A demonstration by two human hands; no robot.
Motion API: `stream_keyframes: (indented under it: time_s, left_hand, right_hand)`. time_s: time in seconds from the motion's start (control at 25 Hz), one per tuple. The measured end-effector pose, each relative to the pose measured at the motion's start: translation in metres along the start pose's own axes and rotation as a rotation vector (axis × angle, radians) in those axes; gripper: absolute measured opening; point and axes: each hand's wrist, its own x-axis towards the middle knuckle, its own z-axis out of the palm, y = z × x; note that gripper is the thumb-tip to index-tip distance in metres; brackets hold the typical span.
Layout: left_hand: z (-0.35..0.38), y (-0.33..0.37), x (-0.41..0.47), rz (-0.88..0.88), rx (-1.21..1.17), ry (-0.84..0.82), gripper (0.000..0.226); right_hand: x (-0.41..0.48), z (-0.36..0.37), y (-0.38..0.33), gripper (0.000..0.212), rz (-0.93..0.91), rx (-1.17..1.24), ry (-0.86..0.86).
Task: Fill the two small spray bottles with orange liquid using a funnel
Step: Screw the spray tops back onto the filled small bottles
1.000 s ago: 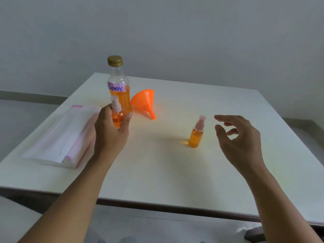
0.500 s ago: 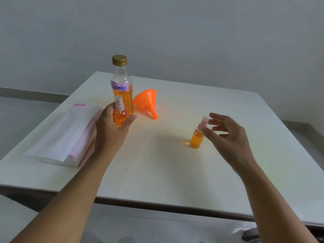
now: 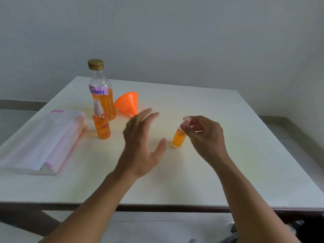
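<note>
Counter space lies open and smooth white near its front edge. Against the tall clear "Spray" bottle, gold-capped and part full of orange liquid, one small spray bottle stands upright just in front. An orange plastic funnel lies on its side just right of the tall bottle. Left of it rests a folded pink-and-white packet. The left hand, blurred, hovers with fingers spread, holding nothing. The right hand pinches the cap of the second small spray bottle, well right of the tall bottle.
</note>
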Motion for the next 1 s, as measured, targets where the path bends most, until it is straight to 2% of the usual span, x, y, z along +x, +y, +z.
stream_keyframes:
  time_s: [0.08,0.12,0.2,0.36,0.48,0.64,0.88,1.0]
  left_hand:
    - [0.020,0.011,-0.001,-0.095,-0.107,-0.201,0.070]
    - [0.029,0.014,0.000,-0.138,-0.130,-0.247,0.071]
    - [0.040,0.020,0.003,-0.163,-0.169,-0.248,0.066]
    - [0.050,0.023,0.010,-0.074,-0.175,-0.232,0.042]
    - [0.055,0.026,0.011,-0.020,-0.135,-0.251,0.044]
    - [0.059,0.035,0.014,-0.011,-0.158,-0.240,0.049]
    - [0.058,0.036,0.018,-0.006,-0.122,-0.294,0.046]
    - [0.055,0.033,0.018,-0.109,-0.205,-0.313,0.043]
  right_hand:
    - [-0.004,-0.007,-0.003,0.013,0.003,0.029,0.009]
    - [-0.007,-0.010,-0.004,0.015,-0.001,0.031,0.008]
    - [-0.009,-0.016,-0.004,0.015,-0.003,0.014,-0.005]
    - [-0.007,-0.033,0.000,0.016,0.024,-0.079,-0.102]
    - [-0.003,-0.042,0.000,0.013,0.024,-0.170,-0.148]
    - [0.001,-0.046,-0.001,0.019,-0.001,-0.242,-0.118]
    - [0.000,-0.064,-0.001,0.022,0.021,-0.083,-0.140]
    - [0.006,-0.075,0.008,0.015,0.082,0.056,-0.016]
